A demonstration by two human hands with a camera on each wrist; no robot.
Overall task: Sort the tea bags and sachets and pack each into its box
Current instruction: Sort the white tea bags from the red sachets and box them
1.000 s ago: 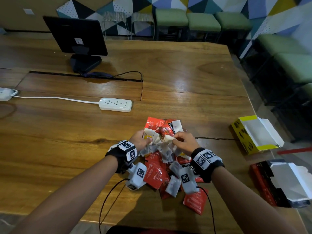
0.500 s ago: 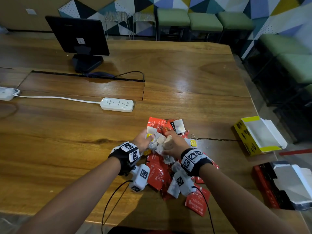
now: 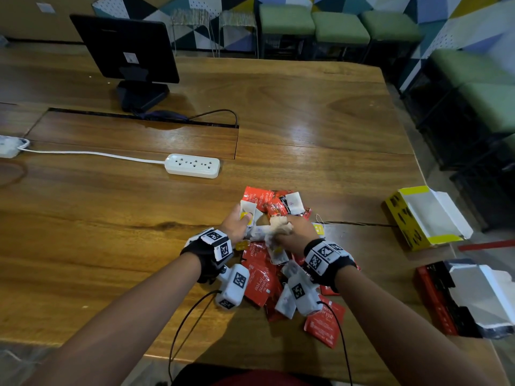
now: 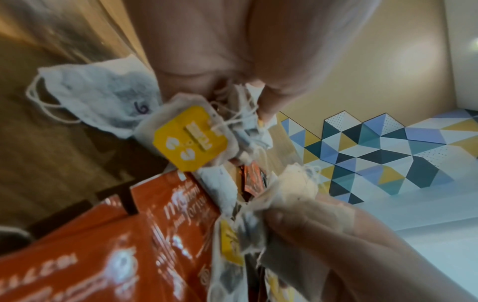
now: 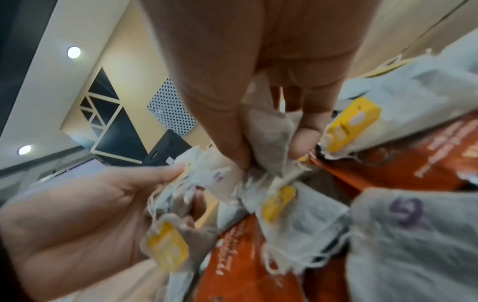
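A handwritten purple "6" stands on a white tea bag [image 4: 103,96]; another purple "6" marks a tea bag [image 5: 408,212] in the right wrist view; a red sachet [image 3: 260,282] carries white lettering ending "for you"; the printing on the yellow tag [image 4: 190,139] is too blurred to read.

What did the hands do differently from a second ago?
The right hand slid left and closer to the left hand, bunching tea bags between them over the pile of red sachets. Both hands keep gripping tea bags. The yellow box, the red box and the power strip stayed where they were.
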